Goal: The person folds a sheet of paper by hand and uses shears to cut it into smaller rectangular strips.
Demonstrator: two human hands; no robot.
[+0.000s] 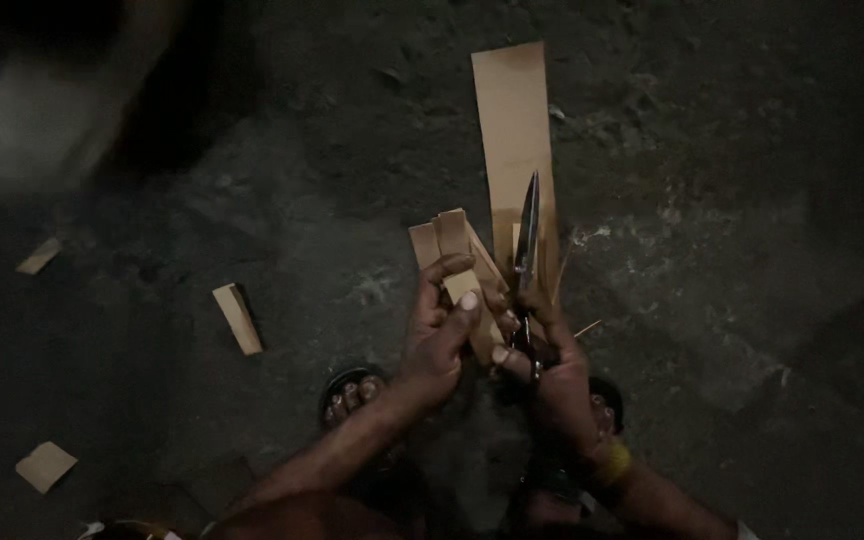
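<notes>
1. The left hand (439, 335) is clamped on a bundle of short tan strips (452, 250), its fingers curled round their lower ends and the thumb pressed flat on the front strip.
2. The strips are flat, light brown and square-cut at the top; they fan out a little above the hand, overlapping one another.
3. The right hand (549, 365) is closed on the handles of a pair of scissors (527, 240), whose dark blades point up and away from the body.
4. The blades lie over the lower part of a long tan sheet (512, 130), narrow and straight-edged, which reaches far up from the hands; whether the blades are parted cannot be told in the dim light.
5. Thin slivers splay out from the sheet's lower end, just beside the right hand.
6. All this is held above a dark, rough floor (732, 250), near the middle of the view.
7. On the floor to the left lie three cut pieces: one block-like offcut (238, 318), a smaller scrap (40, 256) further left, and a squarish piece (46, 466) near the lower left corner.
8. A sandalled foot (350, 392) shows below the left hand.
</notes>
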